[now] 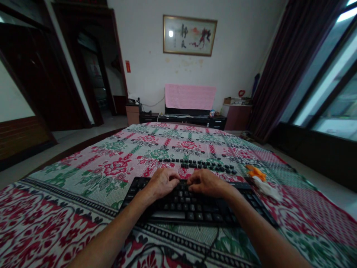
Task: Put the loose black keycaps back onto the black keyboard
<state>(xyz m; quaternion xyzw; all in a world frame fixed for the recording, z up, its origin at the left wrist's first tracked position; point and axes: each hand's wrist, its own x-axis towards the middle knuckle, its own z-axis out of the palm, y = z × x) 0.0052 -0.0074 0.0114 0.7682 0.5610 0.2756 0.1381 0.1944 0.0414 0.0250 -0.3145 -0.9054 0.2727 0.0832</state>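
A black computer keyboard (182, 206) lies flat on the patterned bedspread in front of me. My left hand (164, 181) is over its far edge, thumb and fingers closed in a pinch. Close beside it, my right hand (205, 182) is curled at the same far edge, its fingertips pressed together. Whatever is between the fingers of either hand is too small or hidden to make out. Beyond my hands, loose black keycaps (193, 164) lie in rows on the cloth. The fingers and forearms cover parts of the keyboard's top row and right side.
An orange cloth-like item (256, 173) and a whitish crumpled one (267, 189) lie right of the keyboard. A black cable (214, 242) runs across the bedspread (111, 167) on the near side. A low cabinet (184, 119) with a pink cover (190, 96) stands beyond the bed.
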